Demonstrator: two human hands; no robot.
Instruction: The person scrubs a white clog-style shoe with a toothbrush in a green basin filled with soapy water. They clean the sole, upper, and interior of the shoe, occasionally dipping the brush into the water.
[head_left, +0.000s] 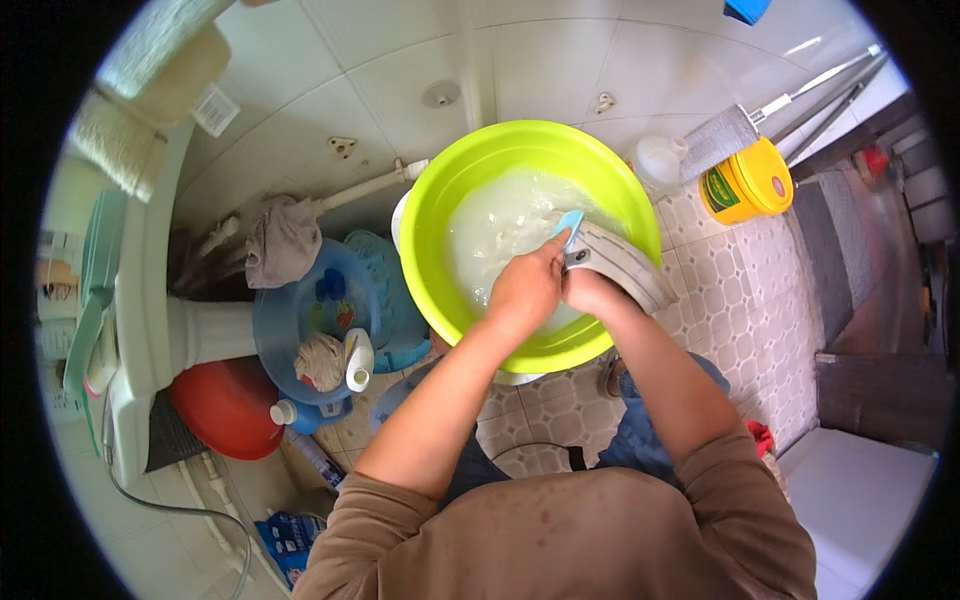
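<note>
A lime-green basin (428, 230) in front of me holds cloudy, sudsy water (505, 215). Over its right side I hold a grey-white shoe (628, 262), clog-like, with a ridged sole edge and a round dark rivet. My right hand (592, 292) reaches into the shoe and supports it; its fingers are mostly hidden. My left hand (527, 290) is closed on a small light-blue piece (569, 223), its index finger stretched along it, right at the shoe's upper edge. Whether this piece is a brush or something else, I cannot tell.
Left of the basin stands a translucent blue tub (272, 325) with a white bottle (359, 362) and cloth inside. A red basin (228, 408) lies beyond, near the white sink (140, 370). A yellow bucket (752, 180) and mop (725, 140) are at far right.
</note>
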